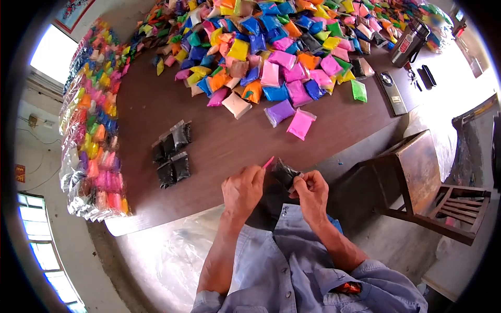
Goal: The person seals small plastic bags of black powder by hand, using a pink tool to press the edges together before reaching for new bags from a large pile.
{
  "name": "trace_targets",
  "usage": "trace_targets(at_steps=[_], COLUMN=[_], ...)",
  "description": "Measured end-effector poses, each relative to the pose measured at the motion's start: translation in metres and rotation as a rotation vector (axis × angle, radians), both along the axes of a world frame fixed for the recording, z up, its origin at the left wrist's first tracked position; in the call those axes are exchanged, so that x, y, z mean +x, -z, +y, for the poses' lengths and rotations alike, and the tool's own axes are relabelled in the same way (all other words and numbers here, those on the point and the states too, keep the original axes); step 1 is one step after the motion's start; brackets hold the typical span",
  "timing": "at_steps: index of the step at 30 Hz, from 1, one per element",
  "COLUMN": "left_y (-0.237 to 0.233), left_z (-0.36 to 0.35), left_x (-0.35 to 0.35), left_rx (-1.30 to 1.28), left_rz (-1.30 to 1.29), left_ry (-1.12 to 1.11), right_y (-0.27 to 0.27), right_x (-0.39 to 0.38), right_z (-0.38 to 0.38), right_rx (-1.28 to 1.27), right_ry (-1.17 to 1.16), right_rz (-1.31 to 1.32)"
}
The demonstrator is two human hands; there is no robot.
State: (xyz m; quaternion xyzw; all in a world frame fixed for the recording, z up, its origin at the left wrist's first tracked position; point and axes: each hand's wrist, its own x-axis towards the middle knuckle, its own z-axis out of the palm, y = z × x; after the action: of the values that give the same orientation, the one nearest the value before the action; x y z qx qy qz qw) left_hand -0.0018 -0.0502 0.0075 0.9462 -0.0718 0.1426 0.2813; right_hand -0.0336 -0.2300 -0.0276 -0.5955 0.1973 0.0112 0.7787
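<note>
My left hand (243, 189) is closed on a thin pink stick (269, 162) near the table's front edge. Just right of it, my right hand (311, 191) pinches a small black packet (285, 173) by its lower right end. The stick's tip points up and right, beside the packet with a small gap between them. Several black packets (173, 142) lie in a small group on the table to the left. A pink packet (301, 124) and a purple packet (279, 112) lie beyond my hands.
A big heap of coloured packets (271, 73) covers the far side of the brown table (219, 141). Bagged packets (96, 135) line the left edge. A thermos (410, 44) and a dark flat case (391, 94) are at the right, above a wooden stool (417, 172).
</note>
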Motion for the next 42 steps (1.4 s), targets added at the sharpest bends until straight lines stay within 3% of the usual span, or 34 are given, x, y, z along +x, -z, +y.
trace_targets(at_steps=[3,5,9,16,18,21,29,33,38,42], left_y=[-0.002,-0.009,-0.004,-0.002,-0.007,-0.01,0.002,-0.003,-0.015,-0.003], left_z=[0.003,0.001,-0.006,-0.011,-0.008,-0.008,-0.018,-0.016,-0.011,-0.016], left_x=[-0.002,-0.004,-0.011,-0.02,-0.02,-0.02,0.006,0.008,-0.02,-0.012], left_rx=[-0.093,-0.301,-0.295,-0.245,-0.23,-0.215,-0.027,-0.086,-0.346,-0.23], left_rz=[0.017,0.079,0.088,0.084,0.094,0.079,0.054,0.037,0.192,0.109], left_ry=[0.015,0.02,0.067,0.08,0.09,0.125,0.157,0.15,0.14,0.137], right_y=[0.009,0.006,-0.004,-0.001,-0.002,0.003,0.006,0.007,0.009,0.008], right_x=[-0.003,-0.003,0.0,-0.001,0.0,0.004,0.012,0.011,0.011,0.013], right_z=[-0.006,-0.006,-0.003,0.0,-0.004,-0.012,-0.025,-0.027,-0.028,-0.03], right_rx=[0.045,0.081,0.23,0.178,0.395,0.502,0.556,0.626,0.674,0.716], right_ry=[-0.011,-0.012,-0.016,-0.14,-0.126,-0.169,-0.261,-0.241,-0.25,-0.272], right_rz=[0.003,0.03,0.15,0.162,0.233,0.286,0.314,0.346,0.344,0.349])
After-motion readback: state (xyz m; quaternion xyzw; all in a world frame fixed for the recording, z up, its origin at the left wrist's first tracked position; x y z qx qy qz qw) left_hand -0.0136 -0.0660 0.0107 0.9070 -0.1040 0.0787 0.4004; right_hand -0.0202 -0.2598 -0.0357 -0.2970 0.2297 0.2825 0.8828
